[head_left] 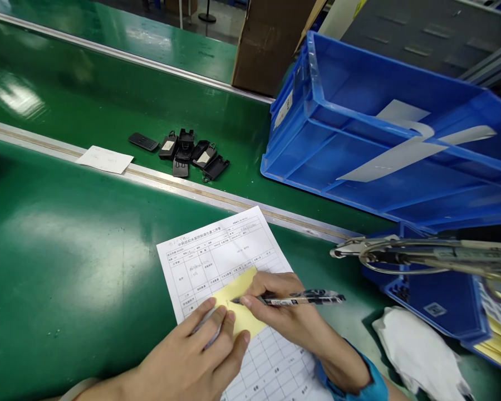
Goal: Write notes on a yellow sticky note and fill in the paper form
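Note:
A pen (300,297) with a clear barrel and dark tip is pinched in my right hand (290,312). Its tip rests at a yellow sticky note (250,326), where a small faint mark shows. My left hand (204,348) lies with fingers stretched over the note's left part, pressing on it. Under the note is a white printed form (192,256) with a table grid and some handwriting. Both hands cover parts of the form's lower half.
Several small black plastic cases (183,147) and a black remote (143,141) lie beyond the metal rail. A white slip (106,160) sits on that rail. At right stand a large blue crate (292,145), a blue parts bin (438,306) and a white cloth (417,351).

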### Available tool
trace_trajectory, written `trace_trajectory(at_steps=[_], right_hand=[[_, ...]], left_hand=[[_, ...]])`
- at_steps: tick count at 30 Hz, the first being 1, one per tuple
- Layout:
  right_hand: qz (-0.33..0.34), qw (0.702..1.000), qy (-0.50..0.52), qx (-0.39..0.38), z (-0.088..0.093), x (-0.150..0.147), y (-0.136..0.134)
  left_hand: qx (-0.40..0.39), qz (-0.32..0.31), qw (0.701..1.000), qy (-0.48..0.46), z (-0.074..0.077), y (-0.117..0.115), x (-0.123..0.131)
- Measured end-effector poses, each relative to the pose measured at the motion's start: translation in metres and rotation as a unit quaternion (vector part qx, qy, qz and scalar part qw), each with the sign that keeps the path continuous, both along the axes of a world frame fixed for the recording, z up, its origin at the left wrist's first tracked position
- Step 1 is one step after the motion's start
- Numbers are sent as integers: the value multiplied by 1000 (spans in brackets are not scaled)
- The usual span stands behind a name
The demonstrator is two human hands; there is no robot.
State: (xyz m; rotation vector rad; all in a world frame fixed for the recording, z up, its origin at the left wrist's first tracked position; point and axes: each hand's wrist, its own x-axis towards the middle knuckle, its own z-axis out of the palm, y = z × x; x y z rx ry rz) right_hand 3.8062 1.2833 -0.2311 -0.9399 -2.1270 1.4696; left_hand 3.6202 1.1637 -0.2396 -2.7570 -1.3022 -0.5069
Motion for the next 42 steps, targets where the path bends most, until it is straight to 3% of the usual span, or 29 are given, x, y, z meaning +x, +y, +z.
trace_trajectory(at_steps=[31, 35, 42], right_hand=[[30, 999, 12, 11, 5, 0, 0], [-1, 999, 40, -3, 1, 1, 1], [-20, 999, 26, 40, -1, 2, 0]], left_hand=[[11, 8, 1000, -5, -2, 1, 1], [10, 6, 1000, -4, -2, 1, 1], [-7, -13, 1000, 9, 0, 2, 0]])
